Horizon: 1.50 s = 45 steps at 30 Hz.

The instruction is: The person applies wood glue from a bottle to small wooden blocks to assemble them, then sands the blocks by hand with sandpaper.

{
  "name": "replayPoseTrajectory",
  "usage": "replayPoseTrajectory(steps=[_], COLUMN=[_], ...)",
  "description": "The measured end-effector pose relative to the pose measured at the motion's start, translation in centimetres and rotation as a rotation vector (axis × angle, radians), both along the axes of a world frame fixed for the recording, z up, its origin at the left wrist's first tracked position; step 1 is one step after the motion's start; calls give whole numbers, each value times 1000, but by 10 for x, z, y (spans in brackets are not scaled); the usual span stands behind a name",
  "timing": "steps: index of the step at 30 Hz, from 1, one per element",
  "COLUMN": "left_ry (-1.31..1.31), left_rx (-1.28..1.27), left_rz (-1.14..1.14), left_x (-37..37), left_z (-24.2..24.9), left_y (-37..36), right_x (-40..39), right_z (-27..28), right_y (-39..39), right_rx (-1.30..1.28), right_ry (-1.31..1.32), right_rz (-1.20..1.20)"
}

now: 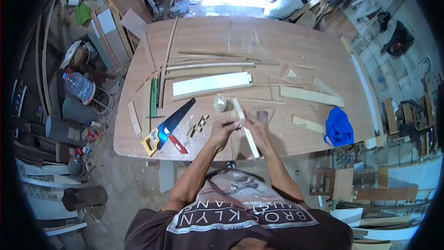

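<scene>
A pale wooden strip point(251, 142) stands slanted at the table's near edge, with my right hand point(259, 132) closed around its middle. My left hand point(225, 132) is on the strip's left side, thumb and fingers pinched together close to the wood. Whatever lies between those fingertips is too small to make out. Just beyond my hands is a small clear jar point(220, 103) with whitish contents. Left of my left hand lie several small wooden blocks point(203, 121), a handsaw point(178, 116) with a yellow handle, and a red-handled knife point(177, 144).
Long thin wooden strips point(208, 66) and a white board point(210, 84) lie across the middle of the wooden table point(286, 37). At right are a pale plank point(310, 97) and a blue cloth bag point(339, 127). A green metal piece point(154, 97) lies at left. Stacked boards line both walls.
</scene>
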<state>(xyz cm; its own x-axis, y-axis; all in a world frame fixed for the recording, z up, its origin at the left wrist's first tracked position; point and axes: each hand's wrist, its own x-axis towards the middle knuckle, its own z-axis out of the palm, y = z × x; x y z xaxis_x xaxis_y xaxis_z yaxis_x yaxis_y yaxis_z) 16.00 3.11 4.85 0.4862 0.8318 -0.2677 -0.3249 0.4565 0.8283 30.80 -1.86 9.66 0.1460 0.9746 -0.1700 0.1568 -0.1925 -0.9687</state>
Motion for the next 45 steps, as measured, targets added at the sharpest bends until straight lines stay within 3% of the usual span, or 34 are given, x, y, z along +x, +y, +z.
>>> replayPoseTrajectory(steps=[2, 4, 6, 8, 10, 12, 15, 18, 21, 22, 24, 26, 29, 32, 35, 37, 38, 41, 43, 45], left_ry=[7, -67, -142, -272, -283, -237, -149, -51, -158, -191, -180, -176, -118, -124, -175, -191, -232, -304, -368, -318], left_rx=[-66, -134, -131, -212, -209, -154, -117, -110, -178, -197, -174, -134, -46, -89, -173, -150, -154, -176, -217, -207], left_rz=[-19, -5, -18, 91, 60, 1, -60, -96, -66, -51, -72, -104, -140, -43, -99, -156, -166, -116, -35, -49], left_x=[2, 1, -2, -7, -9, -10, -16, -22, -26, -28, -33, -34, -36, -36, -41, -37, -35, -37, -42, -44], left_z=[6, 0, -3, 9, 10, 12, 1, 2, 10, 9, 9, 11, 9, 17, 17, 15, 16, 29, 38, 28], left_y=[-7, -1, 9, 21, 30, 30, 29, 33, 42, 45, 46, 48, 45, 56, 51, 38, 34, 49, 59, 54], right_x=[-1, 1, -7, -7, -18, -30, -27, -18, -13, -26, -56, -60, -55, -69, -80, -75, -70, -83, -103, -101], right_z=[-7, -1, -5, -1, 10, -24, -30, -23, 2, 9, 23, 2, 8, -21, -13, -5, 7, -3, -30, -25], right_y=[15, 37, 45, 37, 16, 14, 48, 72, 42, 30, 8, 17, 43, 38, 24, 43, 49, 41, 13, 11], right_rx=[-21, -138, 14, 50, -90, 126, 129, 42, -196, -196, 27, 41, 55, 210, 148, 134, 251, 347, 453, 387], right_ry=[193, 72, 113, 140, 97, -106, -264, -67, 423, 417, 145, 34, 176, -209, -259, -36, -168, -88, -315, -265], right_rz=[-105, -117, -304, -338, -282, -249, -342, -338, -314, -314, -268, -298, -304, -374, -361, -543, -597, -560, -487, -461])
